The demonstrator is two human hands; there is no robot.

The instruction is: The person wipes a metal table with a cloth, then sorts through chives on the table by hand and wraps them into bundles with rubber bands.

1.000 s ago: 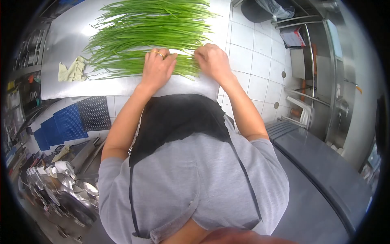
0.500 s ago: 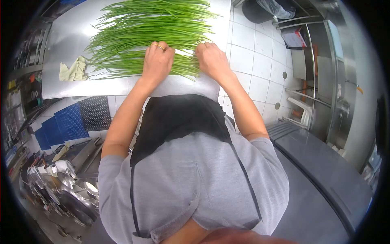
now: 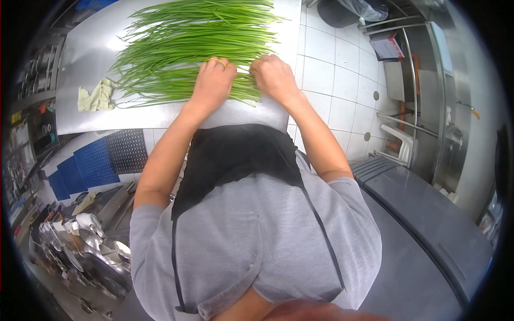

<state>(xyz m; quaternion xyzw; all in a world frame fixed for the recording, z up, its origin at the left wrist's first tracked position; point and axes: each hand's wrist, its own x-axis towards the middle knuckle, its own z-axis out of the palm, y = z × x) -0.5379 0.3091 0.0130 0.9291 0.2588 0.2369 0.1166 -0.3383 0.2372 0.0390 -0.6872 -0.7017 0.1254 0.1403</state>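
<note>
Long green garlic chives lie spread in rows across a steel table. My left hand rests over the nearer rows, its fingers curled down onto the stalks, a ring on one finger. At the right ends of the stalks, my right hand is closed with bent fingertips close to my left hand. Both sets of fingertips are partly hidden, so what exactly they pinch is hard to see; stalks run between the two hands. A crumpled pale cloth sits left of the chives.
Blue and black perforated mats lie on the floor to the left. Metal pans and ladles crowd the lower left. A grey lidded surface stands at the right, with a metal rack beyond. A dark bin stands at the top right.
My left hand has shifted slightly right and my right hand slightly left, narrowing the gap between them over the stalks. The chives look nearly the same.
</note>
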